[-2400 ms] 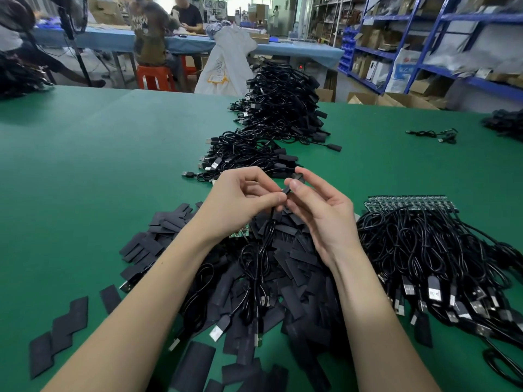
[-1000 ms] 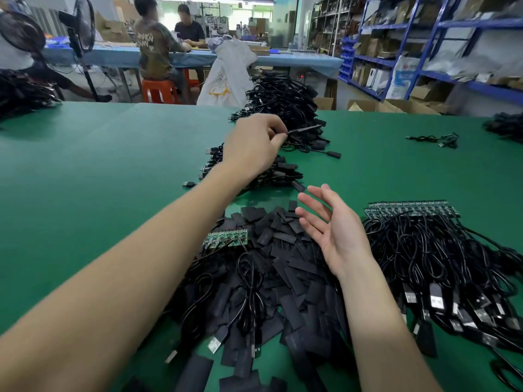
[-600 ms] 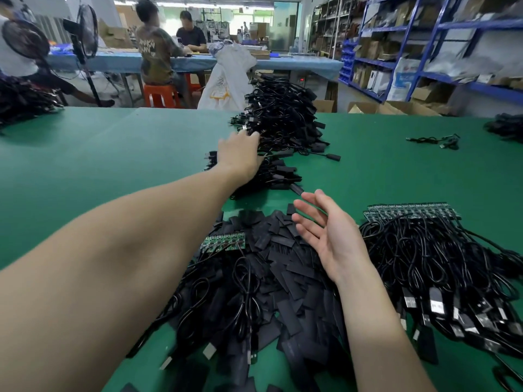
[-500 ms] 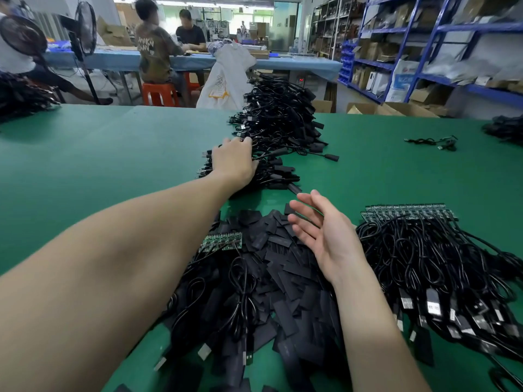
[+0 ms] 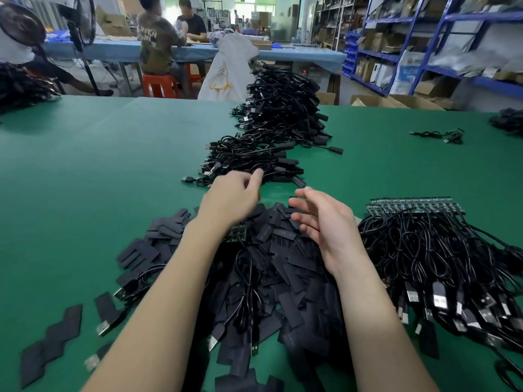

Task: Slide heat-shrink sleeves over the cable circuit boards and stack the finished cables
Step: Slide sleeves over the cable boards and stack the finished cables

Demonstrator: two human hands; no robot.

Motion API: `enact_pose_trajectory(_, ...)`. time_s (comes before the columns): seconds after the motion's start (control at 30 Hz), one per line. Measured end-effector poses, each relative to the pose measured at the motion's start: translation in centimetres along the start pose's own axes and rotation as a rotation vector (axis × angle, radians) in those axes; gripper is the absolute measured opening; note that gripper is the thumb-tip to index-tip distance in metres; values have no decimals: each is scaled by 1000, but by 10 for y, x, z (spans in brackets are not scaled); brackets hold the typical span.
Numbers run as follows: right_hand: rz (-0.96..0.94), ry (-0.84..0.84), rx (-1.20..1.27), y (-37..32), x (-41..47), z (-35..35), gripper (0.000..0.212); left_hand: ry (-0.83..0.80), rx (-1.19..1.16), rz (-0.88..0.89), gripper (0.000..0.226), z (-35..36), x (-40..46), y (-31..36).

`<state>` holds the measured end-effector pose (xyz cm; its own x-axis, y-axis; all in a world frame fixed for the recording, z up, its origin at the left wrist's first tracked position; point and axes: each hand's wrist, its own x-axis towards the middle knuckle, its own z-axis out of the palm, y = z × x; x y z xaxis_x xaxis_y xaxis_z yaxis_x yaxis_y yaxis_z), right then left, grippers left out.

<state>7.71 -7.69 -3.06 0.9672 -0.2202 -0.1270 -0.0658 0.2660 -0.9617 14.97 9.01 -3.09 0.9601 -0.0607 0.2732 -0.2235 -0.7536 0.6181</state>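
Both of your hands are empty at this moment. Your left hand (image 5: 233, 193) hangs just near of the stack of finished cables (image 5: 254, 162), fingers loosely curled and holding nothing, with the fingertips at the stack's near edge. Your right hand (image 5: 325, 222) hovers palm-in over the heap of heat-shrink sleeves (image 5: 283, 267), fingers spread and relaxed, gripping nothing either.

The finished cables lie in a long row running away from you down the middle of the green bench (image 5: 99, 179), with a larger mound (image 5: 280, 106) at the far end. The loose black sleeves are piled right in front of you, with some scattered to the near left. A few unsleeved cables lie tangled in that pile, and a small green circuit board (image 5: 236, 234) shows just beside your left wrist. The big batch of waiting cables (image 5: 441, 261) sits to the right, its boards lined up in a row (image 5: 413, 203) along the far edge.

This looks like the gap between cycles: one cable is stacked, and the next is not yet picked. Your next move probably calls for one hand taking a single sleeve from the heap while the other takes a cable by its board end, singled out cleanly from the tangle so that neighbouring loops do not drag along.
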Motion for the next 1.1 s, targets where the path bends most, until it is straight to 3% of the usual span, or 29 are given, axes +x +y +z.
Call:
enact_pose_trajectory(0.1,-19,-12,-37,0,0,1,18,-23,142,-31,62,0,-14,-14)
enact_pose_trajectory(0.27,-109,16,-212,6,1,4,19,-76,177,-8,62,-3,-18,-27)
enact_pose_trajectory(0.53,-245,-188,-593,17,-5,29,14,92,63,58,62,-3,-17,-21)
enact_pose_trajectory(0.77,-33,-287,-185,12,-11,38,6,245,-222,96,70,-6,-16,-7)
enact_pose_trajectory(0.87,-3,-306,-158,9,-12,37,8,277,-234,101,72,-6,-16,-2)
enact_pose_trajectory(1.0,-8,-251,-104,10,-11,37,4,258,-94,-95,83,-3,-17,-1)
enact_pose_trajectory(1.1,9,-237,-78,11,-12,39,6,286,-110,-131,85,-2,-15,-1)
